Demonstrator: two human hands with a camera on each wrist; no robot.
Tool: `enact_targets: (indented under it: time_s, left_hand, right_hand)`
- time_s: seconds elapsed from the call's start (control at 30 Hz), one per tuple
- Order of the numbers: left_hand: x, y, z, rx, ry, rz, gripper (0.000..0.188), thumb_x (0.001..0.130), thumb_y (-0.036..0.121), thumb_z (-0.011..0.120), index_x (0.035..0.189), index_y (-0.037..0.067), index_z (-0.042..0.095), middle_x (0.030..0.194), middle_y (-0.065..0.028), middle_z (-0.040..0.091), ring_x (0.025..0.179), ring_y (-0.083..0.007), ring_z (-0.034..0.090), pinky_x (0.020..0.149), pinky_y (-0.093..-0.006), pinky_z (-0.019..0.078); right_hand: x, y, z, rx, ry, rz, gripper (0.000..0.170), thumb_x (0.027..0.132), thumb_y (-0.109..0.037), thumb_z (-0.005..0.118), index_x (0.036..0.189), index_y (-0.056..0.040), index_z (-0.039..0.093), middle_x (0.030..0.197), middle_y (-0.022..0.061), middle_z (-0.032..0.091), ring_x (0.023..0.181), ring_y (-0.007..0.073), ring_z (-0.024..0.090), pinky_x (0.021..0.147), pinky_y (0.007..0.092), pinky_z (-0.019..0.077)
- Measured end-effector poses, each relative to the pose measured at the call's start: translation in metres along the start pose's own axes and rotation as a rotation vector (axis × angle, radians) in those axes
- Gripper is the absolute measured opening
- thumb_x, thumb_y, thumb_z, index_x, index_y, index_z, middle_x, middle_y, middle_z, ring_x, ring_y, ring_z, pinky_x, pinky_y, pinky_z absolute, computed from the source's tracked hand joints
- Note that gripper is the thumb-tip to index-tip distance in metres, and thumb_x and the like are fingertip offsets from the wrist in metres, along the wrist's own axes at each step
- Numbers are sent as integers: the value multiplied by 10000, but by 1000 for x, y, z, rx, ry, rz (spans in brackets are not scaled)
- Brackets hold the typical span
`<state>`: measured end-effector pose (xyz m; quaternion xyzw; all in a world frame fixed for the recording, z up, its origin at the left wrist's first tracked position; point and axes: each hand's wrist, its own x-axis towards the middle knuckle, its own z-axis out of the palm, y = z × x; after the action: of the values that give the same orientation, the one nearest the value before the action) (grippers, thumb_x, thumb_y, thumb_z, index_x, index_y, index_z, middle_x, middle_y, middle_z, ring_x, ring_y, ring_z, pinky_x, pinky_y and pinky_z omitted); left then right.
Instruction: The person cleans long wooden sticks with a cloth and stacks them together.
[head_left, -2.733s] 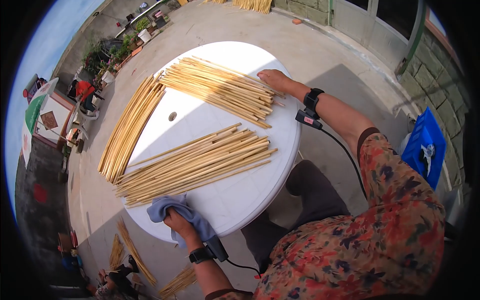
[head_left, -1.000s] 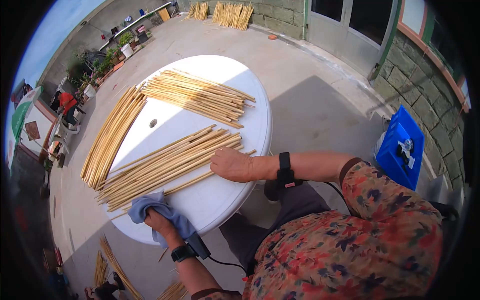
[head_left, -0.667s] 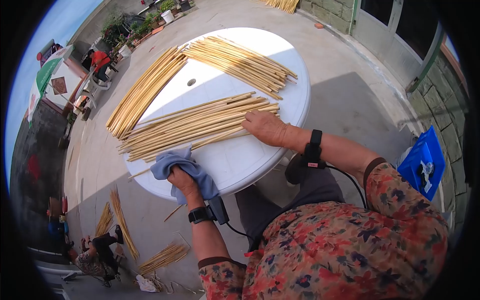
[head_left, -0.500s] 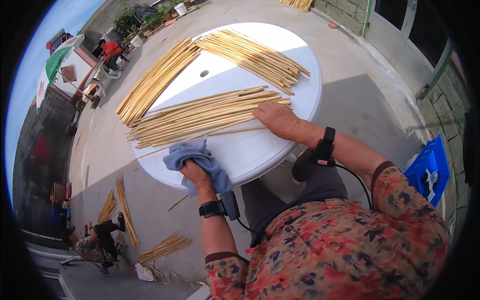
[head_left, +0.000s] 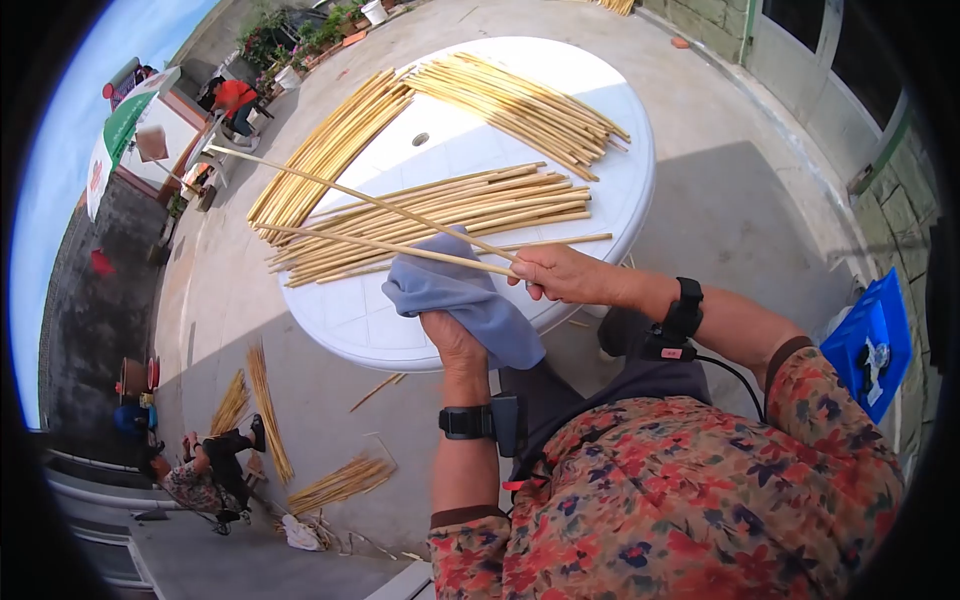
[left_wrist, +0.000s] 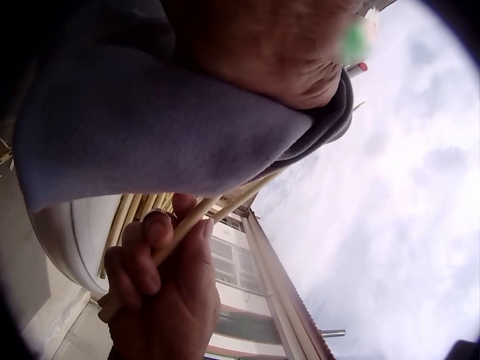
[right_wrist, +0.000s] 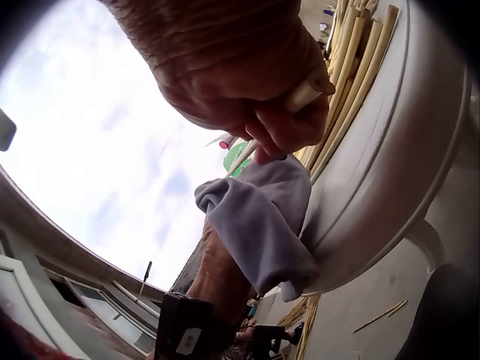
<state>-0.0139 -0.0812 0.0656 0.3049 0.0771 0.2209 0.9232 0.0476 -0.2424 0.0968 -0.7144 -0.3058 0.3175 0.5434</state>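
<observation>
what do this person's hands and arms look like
The left hand and right hand are gloveless, the right seemingly with a ring. The short floral sleeves have red and dark blue flowers and dark brown cuffs. The black left strap carries a boxy unit with a white label; the black right strap carries a dark box with a pink label and black cable.

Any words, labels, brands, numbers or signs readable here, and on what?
None can be read.
Pink label on the right wrist's black box: too small.
White label on the left wrist's black box: too blurred.
Green and white umbrella: its marks are too small and blurred.
</observation>
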Motion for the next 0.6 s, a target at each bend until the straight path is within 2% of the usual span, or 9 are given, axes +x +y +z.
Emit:
enact_targets:
  time_s: [0.03,0.07,0.1,0.13,0.17,0.23,0.4,0.5,0.6]
  left_hand:
    - [-1,-2,4,3,-41,-58,364,915,342,369,1092,43,479,1041,-60,538,946,-182,525,818,-296,444]
    - [-3,-4,9,8,-83,-117,354,915,334,380,1094,45,479,1043,-51,538,939,-172,528,817,-288,445]
    - [-3,-7,22,72,4,-50,279,910,302,420,1019,59,504,953,-22,538,850,-124,527,752,-259,451]
    - [-1,-8,22,76,-2,-46,279,910,302,420,1019,59,504,953,-22,538,850,-124,527,752,-259,451]
    - [0,-10,20,155,34,21,236,907,286,435,967,69,506,902,-7,524,804,-106,511,716,-250,445]
    - [-3,-12,23,270,97,129,182,904,260,446,843,95,493,788,25,475,704,-75,465,637,-232,423]
    - [-5,-14,31,321,93,141,189,904,259,438,830,93,490,778,18,483,699,-86,478,632,-232,430]
    - [3,-7,31,276,97,121,208,908,270,417,821,94,484,765,3,493,671,-99,490,598,-245,440]
    - [11,7,30,317,148,81,232,913,291,387,822,98,479,746,-11,504,633,-116,502,553,-265,453]
  right_hand:
    - [7,7,3,-127,-39,-32,342,898,-299,365,941,-5,534,669,71,546,578,151,509,541,271,432]
    - [10,11,10,-122,-40,-42,342,898,-299,365,941,-5,534,669,71,546,578,151,509,541,271,432]
    - [11,12,20,-191,19,-222,331,889,-276,371,962,11,517,736,132,570,660,232,548,601,313,449]
    - [10,12,26,-261,81,-400,324,879,-254,377,984,27,500,803,194,594,743,312,587,660,356,466]
    - [9,11,26,-262,13,-243,317,862,-216,386,1036,37,466,910,263,578,873,400,555,747,404,452]
    - [6,11,27,-271,14,-222,315,862,-217,388,1041,33,460,901,260,580,857,394,560,738,408,454]
    - [-8,6,27,-318,104,-191,264,874,-223,398,985,8,465,851,256,583,800,396,565,696,427,451]
    - [-33,6,17,-364,130,-91,233,889,-237,400,915,-12,455,768,238,571,740,405,555,646,445,439]
    - [-77,26,-1,-513,87,-44,212,898,-252,403,886,-44,440,673,201,530,667,393,537,593,439,433]
